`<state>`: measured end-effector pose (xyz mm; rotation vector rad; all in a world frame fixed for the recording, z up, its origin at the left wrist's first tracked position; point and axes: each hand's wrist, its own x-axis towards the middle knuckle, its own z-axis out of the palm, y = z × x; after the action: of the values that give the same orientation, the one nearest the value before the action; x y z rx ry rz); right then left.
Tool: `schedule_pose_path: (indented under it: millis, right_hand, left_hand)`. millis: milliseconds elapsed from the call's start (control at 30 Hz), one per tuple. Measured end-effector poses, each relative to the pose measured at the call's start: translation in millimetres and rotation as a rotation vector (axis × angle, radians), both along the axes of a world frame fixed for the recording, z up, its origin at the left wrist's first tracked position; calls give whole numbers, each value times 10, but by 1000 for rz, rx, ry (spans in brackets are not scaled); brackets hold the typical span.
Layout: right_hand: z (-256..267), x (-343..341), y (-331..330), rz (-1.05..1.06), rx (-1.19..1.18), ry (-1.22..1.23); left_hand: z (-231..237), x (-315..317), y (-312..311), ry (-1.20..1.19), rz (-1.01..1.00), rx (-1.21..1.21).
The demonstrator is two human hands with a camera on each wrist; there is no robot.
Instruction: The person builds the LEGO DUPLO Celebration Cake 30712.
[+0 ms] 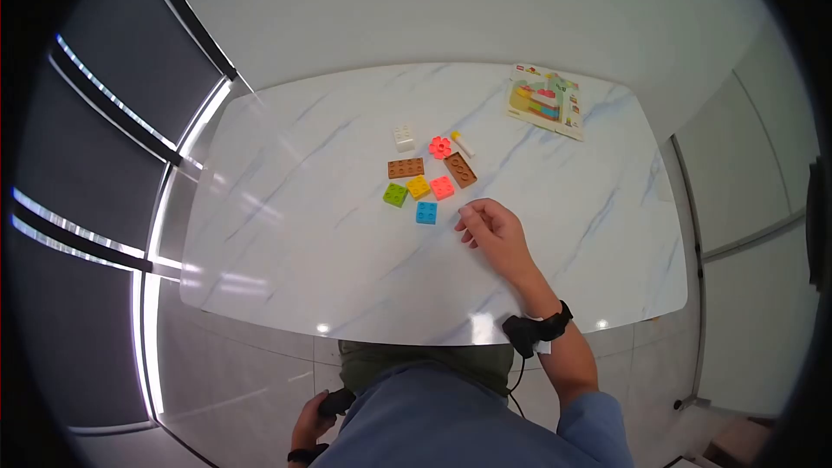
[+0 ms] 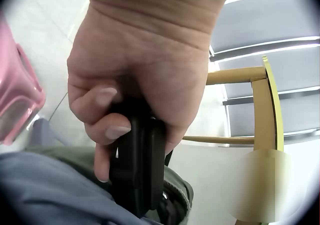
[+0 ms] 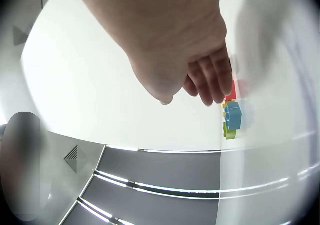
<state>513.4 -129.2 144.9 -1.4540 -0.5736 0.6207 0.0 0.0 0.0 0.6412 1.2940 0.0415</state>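
Blocks (image 1: 426, 212) near right hand (image 1: 496, 232) | left hand (image 2: 135, 70) grips black device (image 2: 135, 170)

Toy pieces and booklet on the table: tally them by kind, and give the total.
Square bricks: 5 (white brick, green brick, yellow brick, pink brick, blue brick)
Long brown bricks: 2 (left one, right one)
Flower piece: 1
White stick with yellow tip: 1
Booklet: 1
Total: 10
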Motion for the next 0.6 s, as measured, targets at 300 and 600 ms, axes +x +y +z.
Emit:
schedule_pose_path:
  millis: [300,600]
  right_hand:
    - [-110,5,-19,-4,-67,1]
    - [-190,16,-1,-22,-89,-106]
  left_hand:
    - [-458,533,5,-69,-122,77]
    - [157,748,173,154,-499,314]
